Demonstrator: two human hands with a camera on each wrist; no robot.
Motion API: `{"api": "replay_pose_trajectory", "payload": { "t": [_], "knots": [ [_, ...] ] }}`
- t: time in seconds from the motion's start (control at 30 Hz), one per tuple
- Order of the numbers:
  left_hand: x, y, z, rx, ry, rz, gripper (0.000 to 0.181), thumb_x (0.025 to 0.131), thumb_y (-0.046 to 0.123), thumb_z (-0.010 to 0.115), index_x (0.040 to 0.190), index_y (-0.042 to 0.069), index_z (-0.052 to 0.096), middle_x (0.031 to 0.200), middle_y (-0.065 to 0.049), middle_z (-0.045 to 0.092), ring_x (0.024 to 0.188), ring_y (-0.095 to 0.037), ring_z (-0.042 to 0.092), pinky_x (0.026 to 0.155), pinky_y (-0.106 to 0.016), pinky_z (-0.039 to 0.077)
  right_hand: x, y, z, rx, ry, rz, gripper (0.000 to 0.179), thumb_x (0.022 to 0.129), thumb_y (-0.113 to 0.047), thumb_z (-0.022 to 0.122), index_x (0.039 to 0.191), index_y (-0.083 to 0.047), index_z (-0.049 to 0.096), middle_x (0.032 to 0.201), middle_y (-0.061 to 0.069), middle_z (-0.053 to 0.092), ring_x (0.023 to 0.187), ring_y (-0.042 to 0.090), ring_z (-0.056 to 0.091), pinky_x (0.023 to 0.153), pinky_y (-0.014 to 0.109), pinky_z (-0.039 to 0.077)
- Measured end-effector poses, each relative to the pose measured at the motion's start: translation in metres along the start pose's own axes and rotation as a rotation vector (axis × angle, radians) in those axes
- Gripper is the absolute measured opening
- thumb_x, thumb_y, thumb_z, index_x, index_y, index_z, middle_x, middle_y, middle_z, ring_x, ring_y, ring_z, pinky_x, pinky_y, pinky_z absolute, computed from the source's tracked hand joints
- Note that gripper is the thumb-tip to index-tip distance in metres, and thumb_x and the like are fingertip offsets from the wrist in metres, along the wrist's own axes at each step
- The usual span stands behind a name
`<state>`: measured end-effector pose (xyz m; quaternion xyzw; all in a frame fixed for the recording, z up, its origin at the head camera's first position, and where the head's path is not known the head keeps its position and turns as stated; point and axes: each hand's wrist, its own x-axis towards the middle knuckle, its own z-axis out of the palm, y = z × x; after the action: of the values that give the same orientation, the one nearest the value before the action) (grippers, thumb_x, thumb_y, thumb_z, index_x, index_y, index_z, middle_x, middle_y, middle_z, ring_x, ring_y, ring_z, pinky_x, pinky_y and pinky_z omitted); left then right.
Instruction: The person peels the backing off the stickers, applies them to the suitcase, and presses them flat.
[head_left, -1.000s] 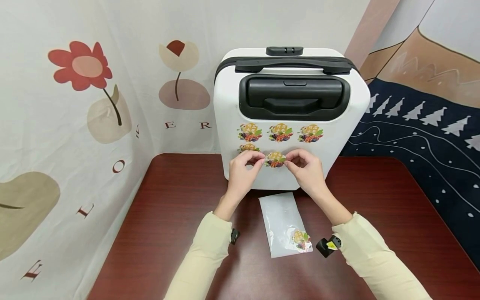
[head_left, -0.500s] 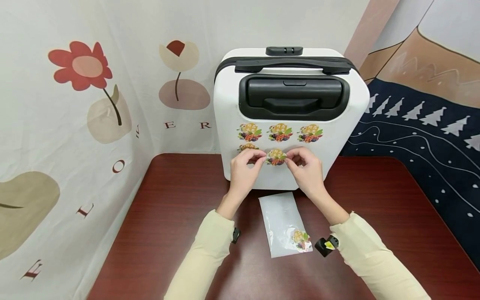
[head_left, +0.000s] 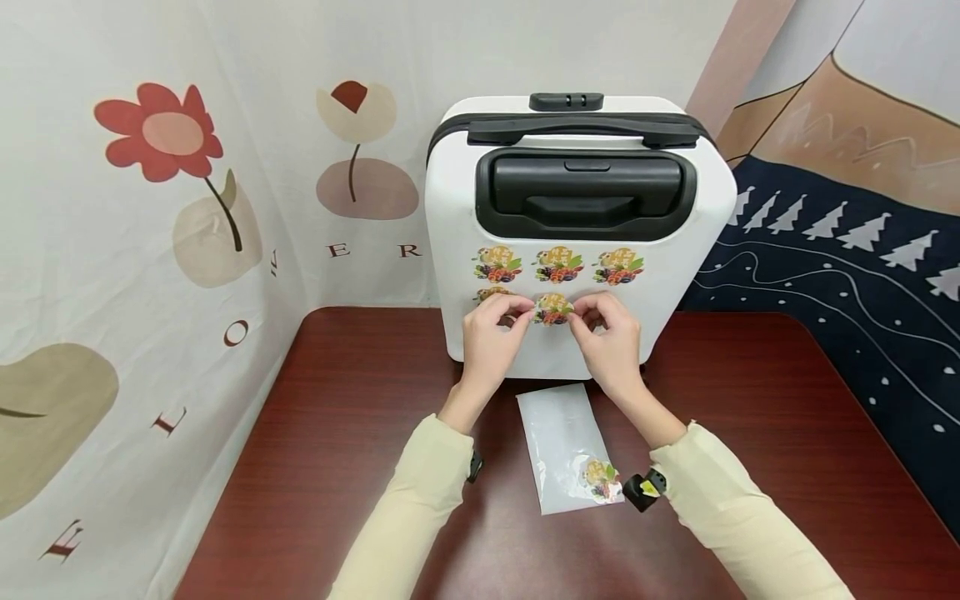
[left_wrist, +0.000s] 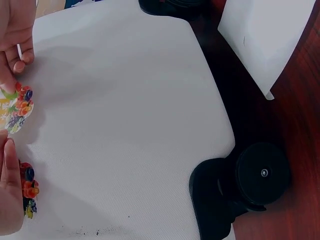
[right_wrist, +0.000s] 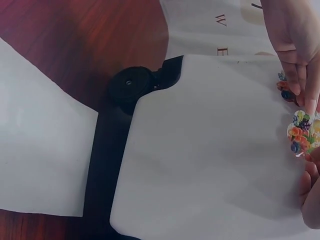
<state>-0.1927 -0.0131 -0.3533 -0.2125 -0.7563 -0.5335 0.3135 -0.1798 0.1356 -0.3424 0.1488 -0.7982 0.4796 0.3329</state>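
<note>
A fruit-patterned sticker [head_left: 553,309] is stretched between both hands in front of the white suitcase [head_left: 540,354]. My left hand [head_left: 491,337] pinches its left edge between thumb and finger. At the opposite edge my right hand [head_left: 609,337] pinches it the same way. Three like stickers form a row above, the middle one [head_left: 558,265] just over the held one. Another sticker [head_left: 492,294] on the left is partly hidden by my left hand. In the right wrist view the held sticker [right_wrist: 300,134] is close to the suitcase face; whether it touches cannot be told.
A white sticker sheet [head_left: 562,442] with one sticker [head_left: 600,479] at its lower right lies on the dark red table [head_left: 360,433]. The suitcase stands upright at the back, its black wheel [left_wrist: 262,172] on the table. Printed cloth [head_left: 285,125] hangs behind.
Both hands have moved slightly up along the suitcase with the sticker, closer to the top row. The sheet on the table has stayed put.
</note>
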Motion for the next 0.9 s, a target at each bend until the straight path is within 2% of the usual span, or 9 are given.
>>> {"api": "replay_pose_trajectory", "payload": {
  "t": [0.1,0.4,0.63,0.9],
  "knots": [
    [0.000,-0.001,0.001,0.018,0.015,0.000,0.004,0.078,0.001,0.070,0.082,0.000,0.069,0.078,-0.008,0.064,0.067,-0.015,0.062,0.060,-0.018,0.049,-0.001,0.012,0.004,-0.006,0.018,-0.020,0.011,0.073,0.010,0.067,0.075,0.003,0.058,0.072,0.014,0.059,0.059,0.020,0.051,0.054,0.027,0.041],
    [0.001,-0.004,0.002,0.084,0.051,0.032,0.005,0.077,0.002,0.071,0.081,0.002,0.070,0.076,-0.006,0.064,0.065,-0.013,0.061,0.056,-0.017,0.047,0.000,0.012,0.008,-0.007,0.036,-0.091,0.009,0.076,0.005,0.066,0.076,-0.001,0.060,0.073,0.010,0.059,0.061,0.019,0.053,0.056,0.021,0.040],
    [0.000,-0.005,0.003,0.101,0.072,0.049,0.006,0.075,-0.001,0.071,0.080,0.002,0.069,0.073,-0.006,0.063,0.062,-0.013,0.059,0.056,-0.014,0.045,0.000,0.013,0.011,-0.017,0.040,-0.109,0.008,0.075,0.007,0.066,0.076,0.001,0.060,0.073,0.010,0.059,0.060,0.018,0.052,0.055,0.021,0.041],
    [0.000,-0.007,0.005,0.128,0.087,0.055,0.005,0.076,0.000,0.071,0.080,0.002,0.069,0.072,-0.006,0.061,0.061,-0.013,0.058,0.055,-0.017,0.046,-0.001,0.012,0.013,-0.010,0.060,-0.126,0.008,0.075,0.009,0.065,0.075,0.002,0.060,0.073,0.011,0.058,0.059,0.017,0.051,0.054,0.022,0.041]
  ]
}}
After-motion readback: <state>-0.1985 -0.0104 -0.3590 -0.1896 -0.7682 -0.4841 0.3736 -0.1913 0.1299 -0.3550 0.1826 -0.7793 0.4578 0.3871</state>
